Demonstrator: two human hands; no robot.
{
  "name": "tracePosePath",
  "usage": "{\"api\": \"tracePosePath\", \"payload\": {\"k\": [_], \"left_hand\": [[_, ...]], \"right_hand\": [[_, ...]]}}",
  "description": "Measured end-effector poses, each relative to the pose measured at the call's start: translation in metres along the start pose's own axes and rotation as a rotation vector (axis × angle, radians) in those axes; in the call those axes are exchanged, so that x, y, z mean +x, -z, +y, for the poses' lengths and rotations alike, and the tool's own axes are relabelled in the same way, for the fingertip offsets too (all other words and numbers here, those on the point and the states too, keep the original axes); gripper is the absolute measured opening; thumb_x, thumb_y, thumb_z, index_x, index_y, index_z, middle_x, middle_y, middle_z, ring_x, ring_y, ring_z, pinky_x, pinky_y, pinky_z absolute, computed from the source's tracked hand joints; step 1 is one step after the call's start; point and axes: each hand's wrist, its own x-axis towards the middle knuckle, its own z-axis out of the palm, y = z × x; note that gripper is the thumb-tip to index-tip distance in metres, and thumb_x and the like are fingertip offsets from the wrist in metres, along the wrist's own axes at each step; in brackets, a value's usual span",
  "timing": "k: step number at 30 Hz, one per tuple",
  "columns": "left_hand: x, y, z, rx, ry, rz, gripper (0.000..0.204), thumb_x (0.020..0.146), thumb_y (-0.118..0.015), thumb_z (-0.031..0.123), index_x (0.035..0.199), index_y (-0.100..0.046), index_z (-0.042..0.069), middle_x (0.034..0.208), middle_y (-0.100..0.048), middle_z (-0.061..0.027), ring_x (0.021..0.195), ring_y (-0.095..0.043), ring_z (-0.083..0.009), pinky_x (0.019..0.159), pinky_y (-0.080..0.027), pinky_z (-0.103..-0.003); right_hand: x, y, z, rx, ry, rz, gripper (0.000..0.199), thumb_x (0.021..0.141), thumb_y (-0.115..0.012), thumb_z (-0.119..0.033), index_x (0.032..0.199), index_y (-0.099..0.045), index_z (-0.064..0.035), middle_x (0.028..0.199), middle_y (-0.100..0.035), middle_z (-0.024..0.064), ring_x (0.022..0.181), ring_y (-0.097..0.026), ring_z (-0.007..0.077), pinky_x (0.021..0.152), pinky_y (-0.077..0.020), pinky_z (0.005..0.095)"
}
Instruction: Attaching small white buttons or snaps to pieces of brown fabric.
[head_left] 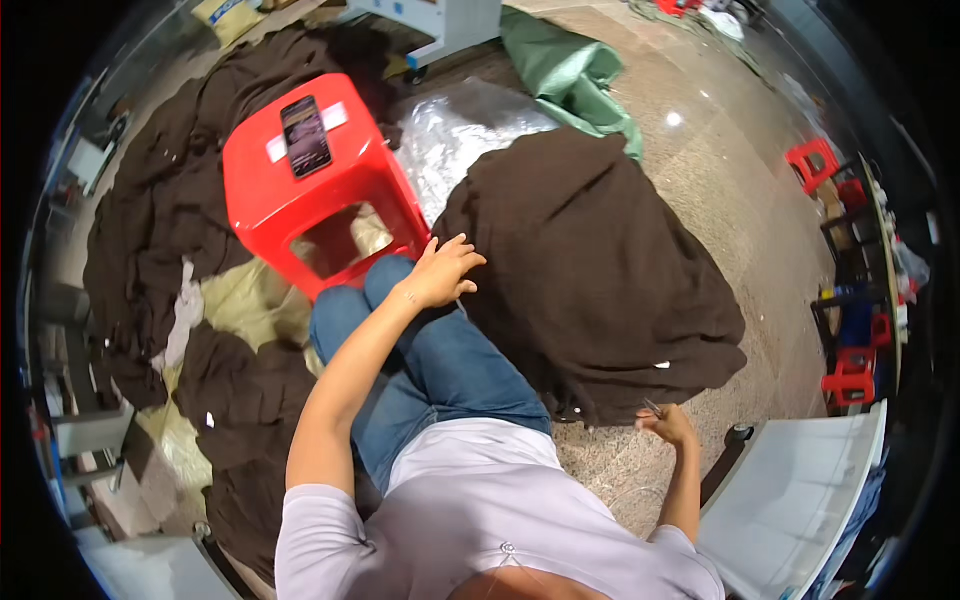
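Observation:
My left hand [443,272] hovers over my knee beside the brown cloth pile [590,260], fingers spread and nothing in them. Low on the right, my right hand [672,426] is closed around a small pointed metal tool [653,408], which looks like thread snips; most of it is hidden by the fingers. That hand is close to the near edge of the pile. A small white tag [662,365] shows on the dark cloth there. In front of my knees stands a red plastic stool [250,175] with a phone [306,137] lying on its seat.
More brown cloth [150,230] is heaped at the left, with yellowish sacking [258,305] between the folds. Clear plastic sheeting [465,120] and a green sack [570,65] lie beyond the pile. A white panel [790,490] stands at lower right, and red stools [812,163] farther right.

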Motion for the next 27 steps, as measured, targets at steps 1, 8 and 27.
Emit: {"api": "tracePosePath", "payload": {"k": [1,8,27], "left_hand": [[-0.033,0.009,0.003,-0.049,-0.001,0.121,0.046,0.084,-0.071,0.022,0.127,-0.057,0.013,0.141,-0.048,-0.0112,0.142,-0.029,-0.0309,0.114,-0.022,-0.059],[-0.242,-0.047,-0.012,-0.236,0.732,1.046,0.041,0.088,-0.067,0.017,0.126,-0.057,0.009,0.141,-0.043,-0.0197,0.130,-0.042,-0.0391,0.107,-0.036,-0.045],[-0.480,-0.388,0.043,-0.882,2.189,1.318,0.057,0.087,-0.063,0.045,0.121,-0.060,-0.001,0.116,-0.065,-0.0229,0.113,-0.060,-0.0352,0.096,-0.046,-0.039]], "right_hand": [[0.010,-0.010,-0.025,-0.038,0.060,-0.032,0.025,0.082,-0.075,-0.021,0.103,-0.074,-0.0070,0.080,-0.073,0.0016,0.066,-0.061,0.0064,0.050,-0.0434,0.0256],[0.035,-0.121,-0.232,-0.116,0.577,-0.178,0.023,0.089,-0.066,-0.018,0.088,-0.067,0.0054,0.062,-0.066,0.0094,0.058,-0.061,0.0113,0.058,-0.0468,0.0282],[0.020,-0.252,-0.378,-0.191,1.009,-0.470,0.012,0.095,-0.061,-0.007,0.090,-0.064,0.0034,0.072,-0.058,0.0001,0.051,-0.046,0.0024,0.047,-0.0361,0.0184]]}}
